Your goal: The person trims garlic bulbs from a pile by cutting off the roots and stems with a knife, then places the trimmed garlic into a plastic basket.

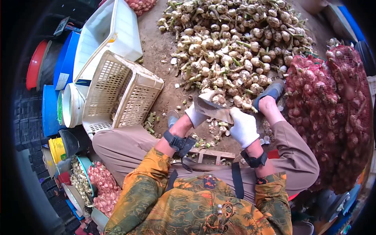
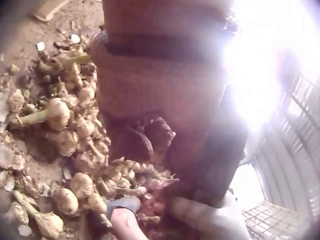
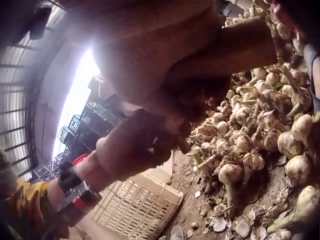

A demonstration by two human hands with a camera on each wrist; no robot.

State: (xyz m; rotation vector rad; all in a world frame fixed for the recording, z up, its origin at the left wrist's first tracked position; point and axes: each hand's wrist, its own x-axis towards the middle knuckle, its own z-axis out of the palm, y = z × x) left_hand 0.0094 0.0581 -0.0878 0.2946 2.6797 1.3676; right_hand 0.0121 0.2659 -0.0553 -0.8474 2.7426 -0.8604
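Note:
My right hand [image 1: 243,128], in a white glove, grips a broad-bladed knife [image 1: 214,110]. Its blade spans the gap to my gloved left hand [image 1: 194,116] and covers part of those fingers in the head view. The left hand curls round a garlic bulb, mostly hidden behind blade and glove; a short stem [image 3: 184,145] sticks out past its fingers in the right wrist view. In front of both hands spreads a large heap of garlic [image 1: 235,51] with stems on. The left wrist view is dark and glary around the hand.
To the left, a cream plastic crate [image 1: 137,98] lies tilted beside a white tub [image 1: 127,37]. Red net sacks of garlic [image 1: 313,90] stand at right, close to my foot [image 1: 270,96]. Cut stems [image 1: 150,122] litter the ground. A small wooden slatted piece [image 1: 209,153] lies before my lap.

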